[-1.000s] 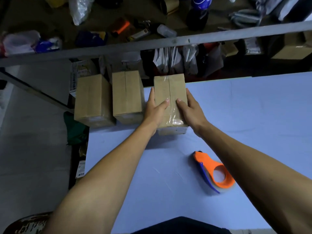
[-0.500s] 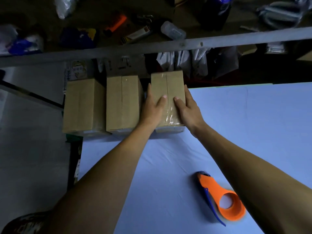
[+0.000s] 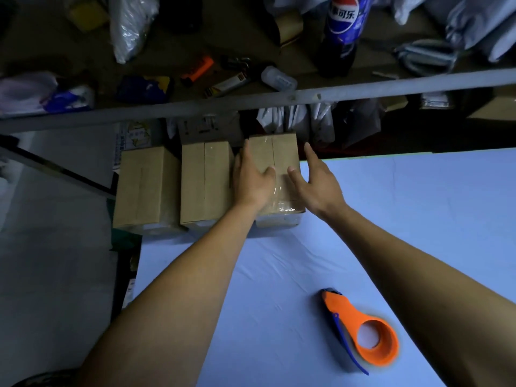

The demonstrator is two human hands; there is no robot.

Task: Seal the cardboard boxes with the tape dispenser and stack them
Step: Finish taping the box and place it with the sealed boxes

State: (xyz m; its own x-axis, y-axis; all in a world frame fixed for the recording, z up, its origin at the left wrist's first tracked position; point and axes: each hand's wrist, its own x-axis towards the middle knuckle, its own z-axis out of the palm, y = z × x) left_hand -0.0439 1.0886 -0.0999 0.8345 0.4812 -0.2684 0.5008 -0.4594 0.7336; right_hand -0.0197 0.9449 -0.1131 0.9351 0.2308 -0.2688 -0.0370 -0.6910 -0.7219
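Three cardboard boxes sit in a row at the far left corner of the blue table (image 3: 391,219), just above the middle of the frame. The left hand (image 3: 252,181) lies flat on the rightmost box (image 3: 284,152), fingers straight along its left edge and thumb across the glossy taped seam. The right hand (image 3: 318,181) hovers just off that box's right side, fingers spread and holding nothing. The middle box (image 3: 205,182) stands close beside it, and the leftmost box (image 3: 145,188) overhangs the table edge. The orange tape dispenser (image 3: 363,333) lies idle at lower right, well apart from both hands. To finish well, I'd say press the tape down smoothly, square the box against its neighbour, then lift with both palms on opposite sides so the stack stays aligned.
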